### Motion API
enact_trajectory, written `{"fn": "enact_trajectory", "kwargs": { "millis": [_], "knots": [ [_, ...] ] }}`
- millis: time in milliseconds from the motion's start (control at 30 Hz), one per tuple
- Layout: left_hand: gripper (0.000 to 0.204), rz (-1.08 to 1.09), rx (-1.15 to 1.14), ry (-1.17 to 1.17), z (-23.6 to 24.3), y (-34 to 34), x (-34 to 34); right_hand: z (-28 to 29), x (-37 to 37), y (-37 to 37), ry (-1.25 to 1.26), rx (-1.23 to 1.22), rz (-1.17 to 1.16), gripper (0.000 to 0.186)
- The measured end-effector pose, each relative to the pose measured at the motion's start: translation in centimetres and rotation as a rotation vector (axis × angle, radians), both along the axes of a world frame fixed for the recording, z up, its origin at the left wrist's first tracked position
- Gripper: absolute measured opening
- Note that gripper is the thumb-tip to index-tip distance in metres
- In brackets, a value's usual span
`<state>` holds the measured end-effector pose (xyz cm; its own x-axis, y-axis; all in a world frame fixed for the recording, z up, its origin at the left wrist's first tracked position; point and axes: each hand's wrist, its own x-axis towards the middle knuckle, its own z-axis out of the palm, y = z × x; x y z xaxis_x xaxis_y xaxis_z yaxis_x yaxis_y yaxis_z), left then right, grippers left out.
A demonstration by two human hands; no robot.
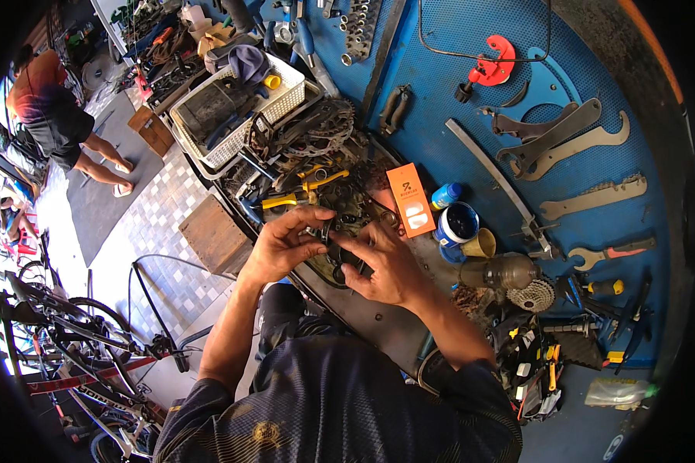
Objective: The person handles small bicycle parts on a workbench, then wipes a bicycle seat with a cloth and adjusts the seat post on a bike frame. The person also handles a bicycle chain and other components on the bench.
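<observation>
My left hand pinches a small dark ring-shaped part between thumb and fingers, above the cluttered bench. My right hand is close on its right, the index finger reaching to the part's edge and the thumb held apart below. What kind of part it is cannot be made out. Beyond the hands lie yellow-handled tools and dark bike parts. An orange box stands just past my right hand, beside a blue-lidded bottle and a blue-and-white tub with dark contents.
A white basket of tools sits at the far left of the bench. Wrenches and a red cutter hang on the blue pegboard. A sprocket cassette lies at right. Bicycles crowd the lower left; another person stands far left.
</observation>
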<state>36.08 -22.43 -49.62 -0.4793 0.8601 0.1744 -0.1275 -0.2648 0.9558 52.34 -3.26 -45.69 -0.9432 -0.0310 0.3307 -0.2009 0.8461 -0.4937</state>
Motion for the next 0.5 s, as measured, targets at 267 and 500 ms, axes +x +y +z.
{"fn": "enact_trajectory", "kwargs": {
  "millis": [267,500],
  "knots": [
    [0.052,0.034,-0.021,0.148,-0.5,0.2,0.6,-2.7,1.1,-1.0,-0.495,-2.095,0.363,0.072],
    [0.054,-0.007,0.14,-0.249,-2.1,-0.2,0.8,-3.0,0.9,-1.3,-0.207,-2.479,0.501,0.071]
  ]
}}
